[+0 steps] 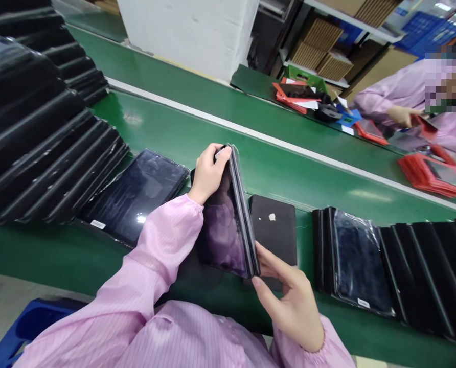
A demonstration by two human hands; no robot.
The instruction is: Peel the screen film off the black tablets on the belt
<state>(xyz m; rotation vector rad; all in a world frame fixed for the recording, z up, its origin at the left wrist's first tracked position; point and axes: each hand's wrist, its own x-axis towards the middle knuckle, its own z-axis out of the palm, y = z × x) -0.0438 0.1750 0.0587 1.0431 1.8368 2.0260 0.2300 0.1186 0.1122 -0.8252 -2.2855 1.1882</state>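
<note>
Tilted up on edge in front of me is a small stack of dark tablets (pixel 224 232), its glossy screen side facing left. My left hand (pixel 208 174) grips the upper end, with the thumb over the top edge. At the lower right corner, the thumb and fingers of my right hand (pixel 291 299) close around the edges. Just right of the stack lies a black cover (pixel 276 230) with a light apple-shaped mark, partly hidden by my right hand. A dark tablet (pixel 143 191) with a small white label lies to the left of my left forearm.
Overlapping rows of black tablets (pixel 40 143) rise at the left, and another row (pixel 419 271) lies at the right. A white rail (pixel 212 120) runs along the green bench (pixel 166 122). Across it, a co-worker's hand (pixel 404 116) holds a red item near red-framed pieces (pixel 435 174).
</note>
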